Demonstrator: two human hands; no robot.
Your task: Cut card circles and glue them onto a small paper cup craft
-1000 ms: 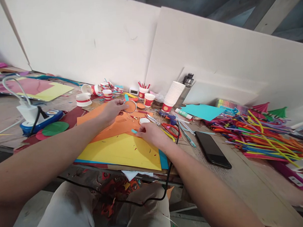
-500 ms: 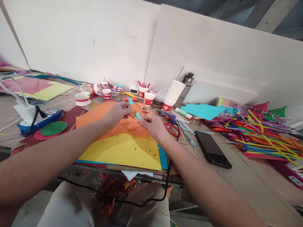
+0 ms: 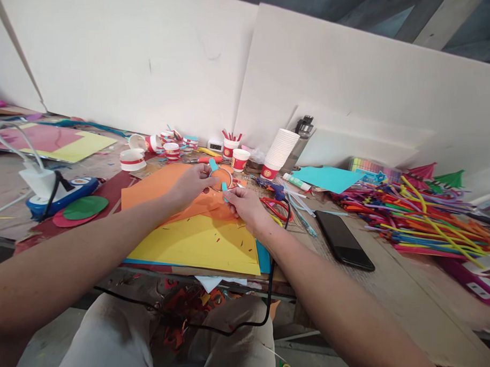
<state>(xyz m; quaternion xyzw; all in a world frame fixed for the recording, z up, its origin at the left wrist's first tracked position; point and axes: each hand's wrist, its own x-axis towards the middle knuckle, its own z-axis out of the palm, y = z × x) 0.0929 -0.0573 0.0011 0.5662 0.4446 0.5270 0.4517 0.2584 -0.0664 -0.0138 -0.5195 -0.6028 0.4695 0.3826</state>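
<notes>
My left hand (image 3: 192, 183) is closed on a small round piece with an orange paper face (image 3: 222, 178) and a teal strip sticking up from its top. My right hand (image 3: 244, 203) pinches a small teal paper strip (image 3: 225, 187) and presses it against the lower edge of that round piece. Both hands hover over orange paper sheets (image 3: 165, 189) lying on a yellow sheet (image 3: 199, 243) near the table's front edge.
A black phone (image 3: 343, 240) lies right of the sheets. A heap of coloured pipe cleaners (image 3: 423, 220) fills the right side. A stack of white cups (image 3: 281, 150), red-and-white paper cups (image 3: 240, 160), a glue gun (image 3: 275, 192) with a black cord and a blue power strip (image 3: 64, 195) stand around.
My right hand picked the teal strip off the orange sheet and carried it up to the round piece. My left hand shifted slightly right with that piece.
</notes>
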